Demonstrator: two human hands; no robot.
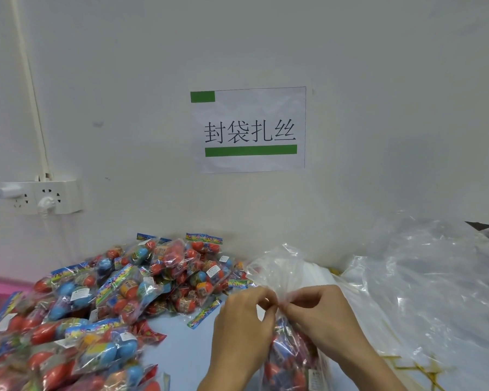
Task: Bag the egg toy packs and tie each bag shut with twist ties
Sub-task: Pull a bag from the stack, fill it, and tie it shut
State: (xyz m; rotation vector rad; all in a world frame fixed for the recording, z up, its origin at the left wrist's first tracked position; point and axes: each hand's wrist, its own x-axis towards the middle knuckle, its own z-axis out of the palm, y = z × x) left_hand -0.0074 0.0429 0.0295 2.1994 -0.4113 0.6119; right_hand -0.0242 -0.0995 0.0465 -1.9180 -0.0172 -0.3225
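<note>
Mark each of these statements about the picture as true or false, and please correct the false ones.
1. Both hands pinch the gathered neck of the clear plastic bag filled with egg toy packs. True: left hand and right hand meet at the neck.
2. The loose pile of red and blue egg toy packs lies to the right of the hands. False: it lies to their left.
3. A white paper sign with green bars hangs on the wall. True.
4. The white wall socket has nothing plugged in. False: plugs sit in it.
5. Crumpled clear plastic sheeting lies at the right. True.
</note>
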